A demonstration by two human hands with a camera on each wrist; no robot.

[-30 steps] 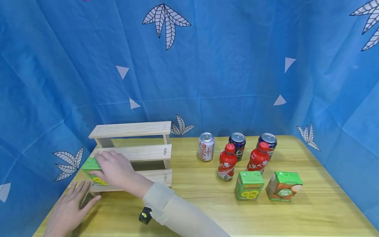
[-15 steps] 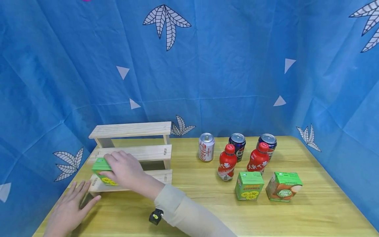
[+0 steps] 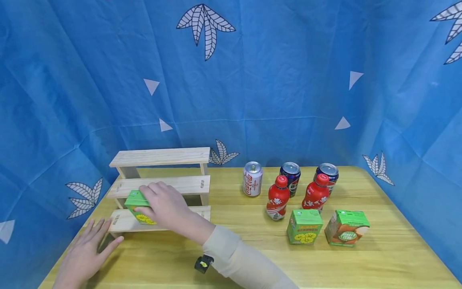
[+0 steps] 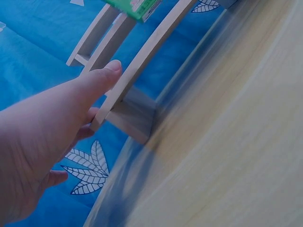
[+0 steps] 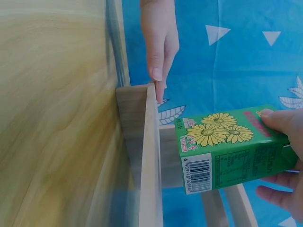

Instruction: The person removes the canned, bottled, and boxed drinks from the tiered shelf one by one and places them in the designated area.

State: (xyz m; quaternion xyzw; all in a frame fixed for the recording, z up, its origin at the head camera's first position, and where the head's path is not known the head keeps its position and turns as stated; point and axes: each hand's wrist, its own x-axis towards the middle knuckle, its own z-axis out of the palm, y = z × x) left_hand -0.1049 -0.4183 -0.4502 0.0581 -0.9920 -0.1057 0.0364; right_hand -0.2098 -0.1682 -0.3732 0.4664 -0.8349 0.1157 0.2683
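Observation:
My right hand (image 3: 164,204) holds a green drink carton (image 5: 236,146) with yellow chrysanthemums, thumb on the flowered face. The carton is upright over the bottom step of a three-step wooden rack (image 3: 180,182); in the right wrist view a narrow gap shows between its base and the step. At the left end of that bottom step is my left hand (image 3: 83,253), fingers extended and thumb spread. In the left wrist view the left thumb (image 4: 111,70) and fingertips lie right at the step's end.
On the table's right side stand a silver Coca-Cola can (image 3: 252,179), two dark blue cans (image 3: 290,176), two red bottles (image 3: 278,198), another chrysanthemum carton (image 3: 305,227) and a green-brown carton (image 3: 346,228). A blue curtain (image 3: 274,80) hangs behind the table.
My right hand has carried the carton to the right along the bottom step, away from its left end. The left hand has stayed in place.

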